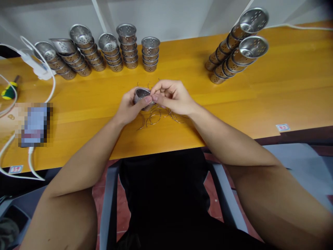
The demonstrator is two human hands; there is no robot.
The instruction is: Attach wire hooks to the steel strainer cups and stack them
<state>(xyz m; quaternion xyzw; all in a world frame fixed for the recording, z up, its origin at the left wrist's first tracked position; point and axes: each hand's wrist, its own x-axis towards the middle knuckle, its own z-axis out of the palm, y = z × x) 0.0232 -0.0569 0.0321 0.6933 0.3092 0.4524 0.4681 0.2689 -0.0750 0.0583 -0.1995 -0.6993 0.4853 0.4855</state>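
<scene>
My left hand [130,107] is wrapped round a small perforated metal cup [142,92], which is tilted with its mouth up. The left thumb presses near the rim. At the right side of that rim my right hand [174,97] is closed in a pinch, thumb against forefinger. Whatever it grips there is too small and too hidden to make out. Thin curved metal wires, some bent into rings [155,124], lie loose on the table below and around both hands.
Stacks of similar perforated cups [127,45] stand along the back left of the wooden table [293,83]. Two tall leaning stacks [234,57] are at the back right. A phone [35,125], white cables [53,83] and a green-yellow screwdriver [9,91] lie at the left.
</scene>
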